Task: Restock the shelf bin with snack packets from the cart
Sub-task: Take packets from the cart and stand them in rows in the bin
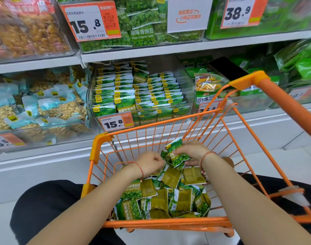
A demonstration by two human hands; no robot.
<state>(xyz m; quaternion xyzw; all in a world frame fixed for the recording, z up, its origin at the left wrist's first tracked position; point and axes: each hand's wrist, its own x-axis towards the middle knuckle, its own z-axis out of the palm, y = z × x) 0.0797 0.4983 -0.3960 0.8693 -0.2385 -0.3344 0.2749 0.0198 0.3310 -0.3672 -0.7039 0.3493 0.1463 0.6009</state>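
Lower shelf, far left: clear bin (36,131) holding pale-blue nut packets (63,108), too jumbled to count; price tag (6,142) reading "16.5".

Centre: shelf bin (142,110) holding green snack packets in neat overlapping rows (133,92) (roughly four rows, exact count not readable); tag (116,123) showing "15.8".

Above: upper bin (140,32) carrying green packs lettered "Peas Original Taste", with another "15.8" tag (91,22).

Below centre: orange wire cart (101,138) standing just before the shelf, containing a loose heap of green pea packets (161,197), some face-down, one reading "Peas Garlic Flavor"; well over a dozen, not exactly countable.

Left hand (148,162) reaching into the cart, fingers curling onto the heap; what is being pinched, cannot tell. Red string (139,167) circling that wrist.

Right hand (192,152) gripping a small bunch of packets (176,155) above the heap, inside the cart.

Right: bin (214,89) showing mixed vegetable crisp bags; upper tag (239,12) reading "38.9".
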